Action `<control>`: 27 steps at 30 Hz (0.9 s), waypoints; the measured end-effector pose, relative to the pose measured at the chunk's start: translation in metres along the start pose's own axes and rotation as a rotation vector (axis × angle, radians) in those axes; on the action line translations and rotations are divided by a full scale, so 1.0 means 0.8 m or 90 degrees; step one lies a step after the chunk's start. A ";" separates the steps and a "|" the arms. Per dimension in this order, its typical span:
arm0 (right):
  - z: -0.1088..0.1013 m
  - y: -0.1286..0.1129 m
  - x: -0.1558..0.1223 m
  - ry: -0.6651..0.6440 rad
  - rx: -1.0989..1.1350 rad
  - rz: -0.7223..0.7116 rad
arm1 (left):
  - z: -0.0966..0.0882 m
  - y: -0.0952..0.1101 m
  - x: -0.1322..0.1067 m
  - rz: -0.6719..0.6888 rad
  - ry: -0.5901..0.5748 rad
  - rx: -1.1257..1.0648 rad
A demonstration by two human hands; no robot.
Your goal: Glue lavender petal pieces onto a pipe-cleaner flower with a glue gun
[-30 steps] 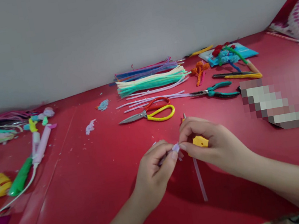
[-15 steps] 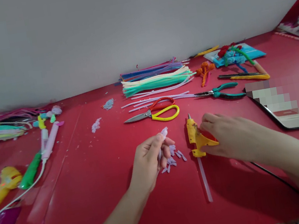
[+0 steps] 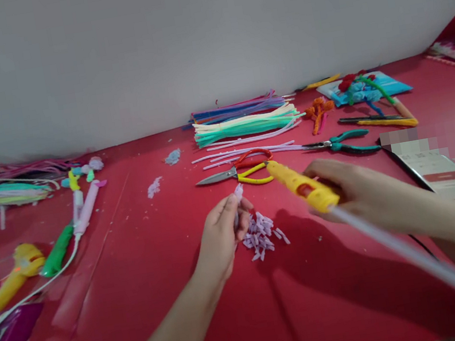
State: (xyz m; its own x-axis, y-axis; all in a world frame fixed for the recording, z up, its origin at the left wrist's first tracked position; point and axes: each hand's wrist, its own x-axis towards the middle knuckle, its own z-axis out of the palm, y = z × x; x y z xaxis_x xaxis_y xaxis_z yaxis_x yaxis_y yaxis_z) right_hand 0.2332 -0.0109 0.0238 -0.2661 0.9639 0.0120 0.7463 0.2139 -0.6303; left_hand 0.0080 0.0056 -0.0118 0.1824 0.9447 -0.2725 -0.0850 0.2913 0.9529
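My left hand is closed in a pinch on a small lilac pipe-cleaner piece, held just above the red table. My right hand grips a yellow glue gun lifted off the table, its nozzle pointing left toward the lilac piece. A long white glue stick juts from the gun's back toward me. Several short lilac pipe-cleaner bits lie in a small pile on the table just right of my left hand.
Red-and-yellow scissors, teal pliers and bundles of coloured pipe cleaners lie behind the hands. A phone lies at right. Another yellow glue gun, pens and more pipe cleaners sit at left. A grey wall stands behind.
My right hand let go of the lilac piece, took the glue gun off the table and raised it toward my left hand. My left hand kept the lilac piece.
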 end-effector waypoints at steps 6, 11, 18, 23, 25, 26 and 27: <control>0.009 -0.006 -0.010 0.027 0.241 0.012 | 0.005 -0.001 -0.003 0.035 0.017 0.055; 0.020 0.001 -0.022 -0.035 0.361 -0.019 | 0.005 -0.004 -0.005 0.070 0.023 0.126; 0.032 0.009 -0.026 -0.024 0.376 -0.006 | 0.005 -0.005 -0.009 0.073 0.009 0.172; 0.036 0.007 -0.025 -0.031 0.410 0.021 | 0.006 -0.002 -0.011 0.079 0.008 0.181; 0.037 0.007 -0.026 -0.033 0.416 0.037 | 0.006 0.000 -0.011 0.084 0.004 0.185; 0.037 0.007 -0.026 -0.031 0.417 0.047 | 0.006 0.000 -0.011 0.085 0.003 0.188; 0.038 0.007 -0.026 -0.027 0.418 0.053 | 0.007 0.000 -0.011 0.085 0.002 0.191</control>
State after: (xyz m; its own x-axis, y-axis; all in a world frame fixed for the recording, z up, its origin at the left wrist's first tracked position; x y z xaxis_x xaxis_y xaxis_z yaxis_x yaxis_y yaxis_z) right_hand 0.2245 -0.0347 -0.0038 -0.2577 0.9629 -0.0797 0.2420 -0.0155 -0.9701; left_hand 0.0115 -0.0038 -0.0082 0.1860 0.9721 -0.1427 0.1851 0.1080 0.9768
